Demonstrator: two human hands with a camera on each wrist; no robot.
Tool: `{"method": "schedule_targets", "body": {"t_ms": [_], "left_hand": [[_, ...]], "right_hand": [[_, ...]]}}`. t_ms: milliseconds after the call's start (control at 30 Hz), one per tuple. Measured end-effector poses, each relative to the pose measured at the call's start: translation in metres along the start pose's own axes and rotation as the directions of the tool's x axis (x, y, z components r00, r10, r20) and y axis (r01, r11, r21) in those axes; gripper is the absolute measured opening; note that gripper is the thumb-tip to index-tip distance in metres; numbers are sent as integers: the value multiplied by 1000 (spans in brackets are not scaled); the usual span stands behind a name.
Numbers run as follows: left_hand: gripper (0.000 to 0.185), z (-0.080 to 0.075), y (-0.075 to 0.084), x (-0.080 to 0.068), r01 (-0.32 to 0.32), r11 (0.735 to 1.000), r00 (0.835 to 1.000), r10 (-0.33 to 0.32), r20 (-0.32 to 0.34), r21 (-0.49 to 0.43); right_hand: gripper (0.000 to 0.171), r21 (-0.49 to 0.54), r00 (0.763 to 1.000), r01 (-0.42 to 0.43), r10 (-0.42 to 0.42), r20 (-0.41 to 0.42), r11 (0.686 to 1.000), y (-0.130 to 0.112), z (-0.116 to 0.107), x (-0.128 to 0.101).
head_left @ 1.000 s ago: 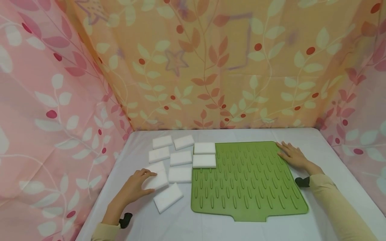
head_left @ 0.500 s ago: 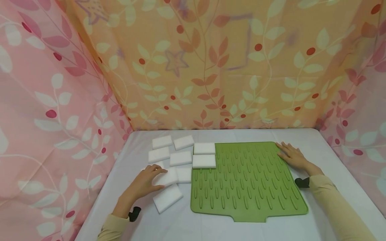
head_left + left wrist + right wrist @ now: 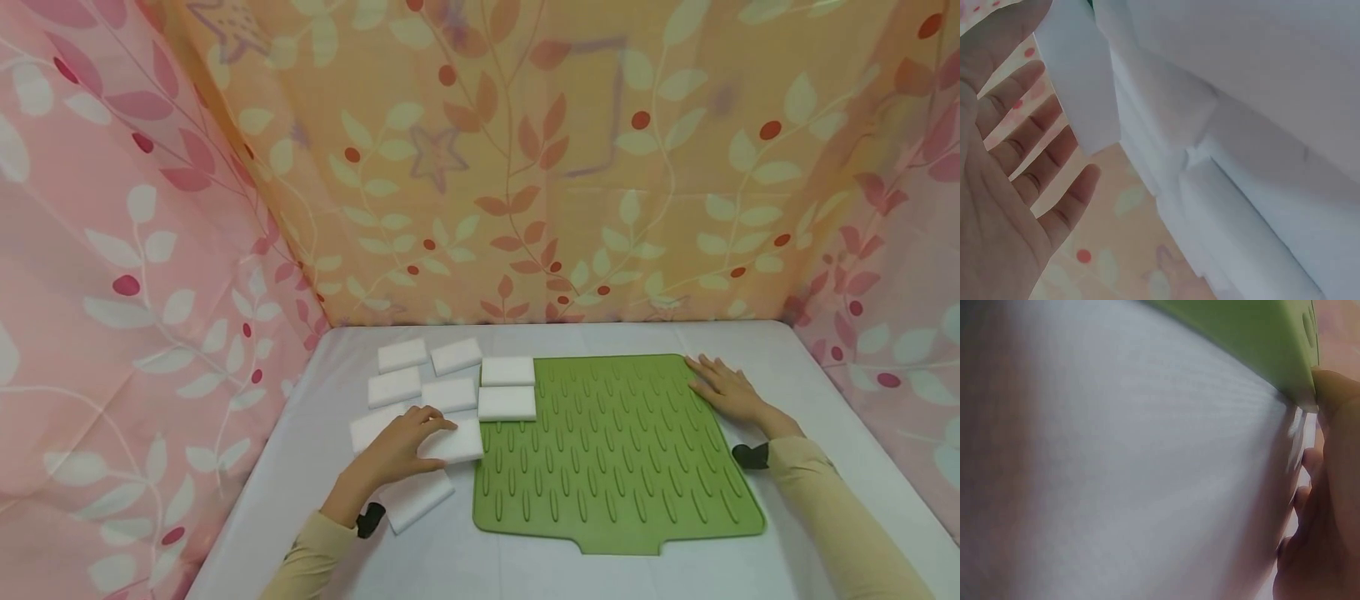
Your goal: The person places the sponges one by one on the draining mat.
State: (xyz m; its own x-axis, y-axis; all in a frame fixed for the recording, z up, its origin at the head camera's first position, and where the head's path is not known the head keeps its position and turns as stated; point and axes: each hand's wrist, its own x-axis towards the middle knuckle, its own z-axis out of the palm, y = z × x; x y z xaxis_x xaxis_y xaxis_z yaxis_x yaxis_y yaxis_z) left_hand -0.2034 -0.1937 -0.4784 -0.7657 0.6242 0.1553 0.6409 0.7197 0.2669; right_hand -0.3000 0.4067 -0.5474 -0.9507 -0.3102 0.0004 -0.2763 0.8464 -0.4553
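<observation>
In the head view my left hand (image 3: 399,448) pinches a white sponge block (image 3: 463,442) between thumb and fingers. The block's right end reaches the left edge of a green ribbed silicone mat (image 3: 615,450). In the left wrist view the same sponge block (image 3: 1079,81) lies by the thumb and fingertips. Two white sponge blocks (image 3: 507,403) lie one behind the other at the mat's far left corner. My right hand (image 3: 727,392) rests with straight fingers on the mat's far right edge; the right wrist view shows the mat's edge (image 3: 1266,344) beside the thumb.
Several more white sponge blocks (image 3: 394,387) lie loose on the white-covered table (image 3: 540,575), left of the mat. One block (image 3: 420,502) is partly under the left hand's shadow side, near the front. Flower-patterned cloth (image 3: 525,183) stands behind and on both sides.
My left hand has moved right with the sponge block, from among the loose blocks to the mat's left edge. My right hand has stayed at the mat's edge.
</observation>
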Motion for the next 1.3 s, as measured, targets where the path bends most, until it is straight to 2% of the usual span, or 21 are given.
{"method": "schedule_targets", "body": {"t_ms": [133, 367, 700, 1033, 1300], "left_hand": [[51, 3, 7, 10, -35, 999, 999, 35, 27, 16], [51, 7, 16, 24, -51, 999, 996, 49, 73, 14], [52, 15, 25, 40, -127, 992, 989, 127, 70, -13], [53, 24, 30, 55, -172, 985, 982, 172, 79, -10], [52, 31, 33, 66, -158, 987, 982, 156, 111, 11]], "right_hand": [[61, 1, 1000, -1, 1, 1, 1000, 0, 0, 0], [61, -2, 1000, -4, 4, -6, 1000, 1, 1, 0], [61, 1, 1000, 7, -7, -7, 1000, 1, 1, -1], [61, 3, 1000, 6, -6, -7, 1000, 1, 1, 0], [61, 4, 1000, 6, -6, -4, 1000, 2, 1, 0]]}}
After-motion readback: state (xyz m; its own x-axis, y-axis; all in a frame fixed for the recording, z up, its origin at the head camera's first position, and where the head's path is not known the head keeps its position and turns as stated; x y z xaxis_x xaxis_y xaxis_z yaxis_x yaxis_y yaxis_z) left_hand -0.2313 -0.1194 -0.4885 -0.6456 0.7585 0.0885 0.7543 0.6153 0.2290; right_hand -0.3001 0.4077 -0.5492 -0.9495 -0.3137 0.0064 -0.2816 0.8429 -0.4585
